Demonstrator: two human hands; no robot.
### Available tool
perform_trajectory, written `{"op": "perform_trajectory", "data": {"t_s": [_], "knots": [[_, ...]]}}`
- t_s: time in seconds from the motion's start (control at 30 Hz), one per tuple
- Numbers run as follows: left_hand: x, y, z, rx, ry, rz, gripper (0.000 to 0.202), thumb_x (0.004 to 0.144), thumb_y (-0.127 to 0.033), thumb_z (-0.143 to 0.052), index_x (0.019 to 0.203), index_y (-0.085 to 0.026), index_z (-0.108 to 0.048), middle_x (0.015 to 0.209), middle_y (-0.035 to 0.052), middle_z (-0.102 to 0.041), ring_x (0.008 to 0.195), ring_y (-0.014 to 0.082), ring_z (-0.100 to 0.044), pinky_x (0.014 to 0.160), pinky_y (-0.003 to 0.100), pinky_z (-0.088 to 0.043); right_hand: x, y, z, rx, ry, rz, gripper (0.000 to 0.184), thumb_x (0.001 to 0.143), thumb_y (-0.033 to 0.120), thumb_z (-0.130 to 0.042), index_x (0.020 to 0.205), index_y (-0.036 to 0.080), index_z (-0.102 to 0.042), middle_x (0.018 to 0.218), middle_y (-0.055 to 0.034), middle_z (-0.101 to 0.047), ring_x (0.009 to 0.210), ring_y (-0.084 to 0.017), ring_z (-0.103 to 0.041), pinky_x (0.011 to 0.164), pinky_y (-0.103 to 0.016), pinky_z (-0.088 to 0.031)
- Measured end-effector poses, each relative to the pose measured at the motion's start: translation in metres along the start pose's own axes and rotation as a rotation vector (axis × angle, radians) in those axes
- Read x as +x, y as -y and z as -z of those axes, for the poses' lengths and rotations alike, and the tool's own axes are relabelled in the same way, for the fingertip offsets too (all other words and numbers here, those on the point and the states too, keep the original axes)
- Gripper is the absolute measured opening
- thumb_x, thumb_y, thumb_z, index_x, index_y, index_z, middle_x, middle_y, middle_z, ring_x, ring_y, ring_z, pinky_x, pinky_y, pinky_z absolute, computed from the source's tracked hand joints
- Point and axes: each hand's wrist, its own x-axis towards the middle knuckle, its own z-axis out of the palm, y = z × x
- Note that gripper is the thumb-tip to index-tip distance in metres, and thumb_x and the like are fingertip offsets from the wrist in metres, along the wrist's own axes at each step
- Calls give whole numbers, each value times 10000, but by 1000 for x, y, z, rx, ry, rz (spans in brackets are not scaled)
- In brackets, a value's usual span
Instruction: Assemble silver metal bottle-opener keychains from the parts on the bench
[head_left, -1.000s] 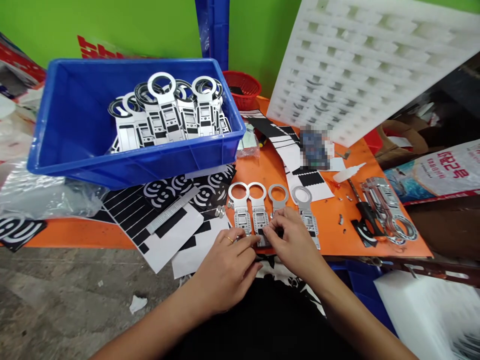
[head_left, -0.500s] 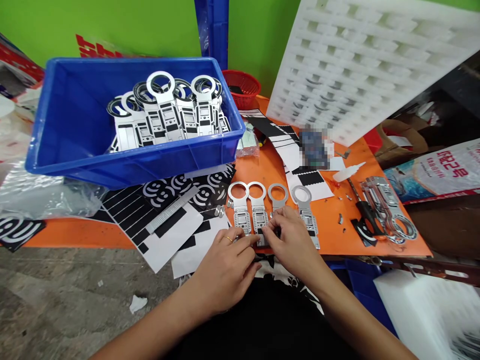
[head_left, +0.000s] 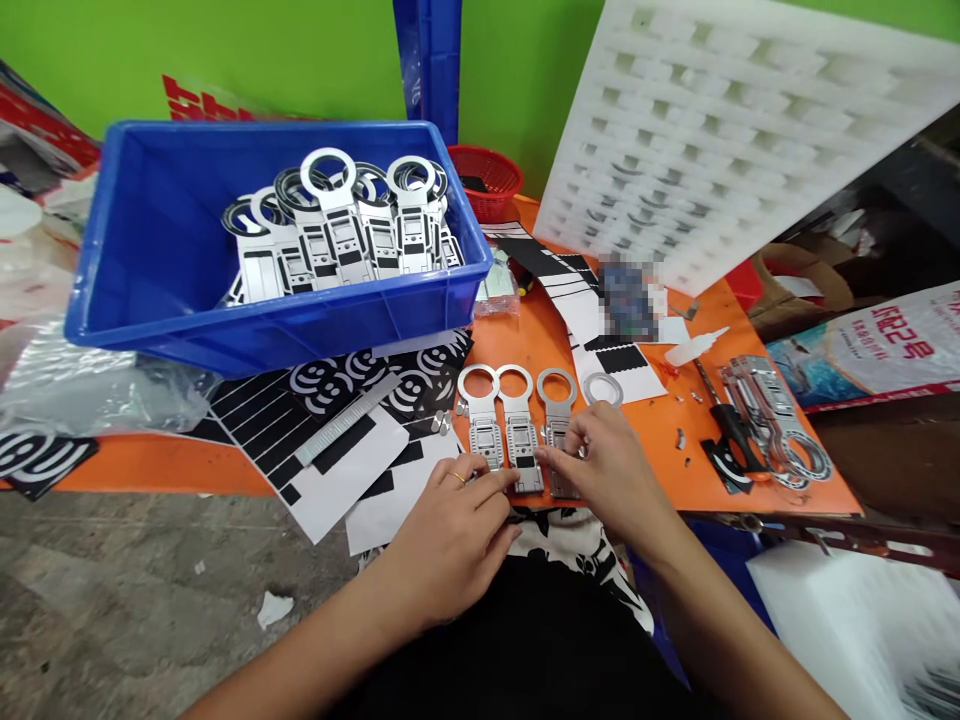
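Several flat metal ring-ended brackets lie side by side at the table's front edge. My left hand (head_left: pixel 457 530) rests at the lower end of the row, holding nothing. Its forefinger reaches onto the second bracket (head_left: pixel 525 440), which has a dark patch near its lower end; the other fingers are loosely bent. The first bracket (head_left: pixel 484 430) is partly behind that hand. My right hand (head_left: pixel 611 465) is over the third bracket (head_left: pixel 556 430), its thumb and forefinger bent in a pinch. What they hold, if anything, is too small to make out. That hand mostly covers the fourth bracket (head_left: pixel 602 388).
A blue bin (head_left: pixel 300 315) of similar brackets stands at the back left. Black-and-white sticker sheets (head_left: pixel 367 450) and a ruler (head_left: pixel 349 420) lie left. Scissors (head_left: pixel 739 435), more metal brackets (head_left: pixel 772 400) and a white nozzle bottle (head_left: pixel 694 347) are right. A white foam block (head_left: pixel 720 130) leans behind.
My right hand has drawn slightly right and away from the second bracket, uncovering its dark patch. My left hand stays almost in place.
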Motion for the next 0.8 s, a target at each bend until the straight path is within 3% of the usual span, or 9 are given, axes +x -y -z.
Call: {"op": "perform_trajectory", "data": {"t_s": [0.13,0.23,0.33,0.5,0.6,0.67,0.8], "knots": [[-1,-4,5,-132,-95,34,56,902,-148,-555,902,-148,-611,1106,102,-655,1021,241,-517,940,451,-432,-14,10,13,165,-51,132,205,862,297,-653,747,211,-507,822,-35,-539,810,-209,-529,712,-332,-416],[-2,-8,10,-189,-103,83,55,893,-147,-567,932,-159,-604,1103,103,-621,1024,231,-509,922,424,-444,-28,28,18,235,120,306,36,917,234,-582,894,210,-570,893,-46,-589,871,-204,-544,758,-329,-427],[-5,-9,13,-183,-98,99,70,883,-118,-557,931,-155,-592,1080,99,-605,1026,231,-496,917,418,-445,-38,43,18,192,251,415,85,942,175,-522,907,206,-592,928,-53,-613,918,-213,-535,803,-349,-418],[-13,-10,14,-138,-68,131,118,878,-94,-534,967,-147,-590,1121,102,-580,1065,243,-473,949,436,-432,-42,53,14,91,275,473,102,936,165,-502,908,185,-598,930,-69,-605,899,-222,-520,807,-376,-414],[-16,-9,15,-126,-60,152,110,872,-87,-524,936,-148,-590,1137,105,-570,1076,248,-470,950,433,-436,-41,54,9,56,264,476,86,921,168,-520,871,178,-588,905,-69,-603,875,-220,-522,785,-369,-413],[-17,-6,15,-101,-72,173,146,889,-116,-522,1013,-146,-594,1141,108,-566,1075,251,-476,952,439,-439,-38,54,4,85,222,432,116,923,167,-505,828,176,-573,872,-65,-601,844,-211,-526,757,-353,-412],[-19,5,16,72,-157,244,376,906,-160,-528,1276,-96,-505,1212,151,-540,1103,283,-463,956,477,-439,-24,49,-8,218,120,188,152,908,218,-530,764,184,-564,782,-39,-596,766,-185,-541,686,-308,-403]]}}
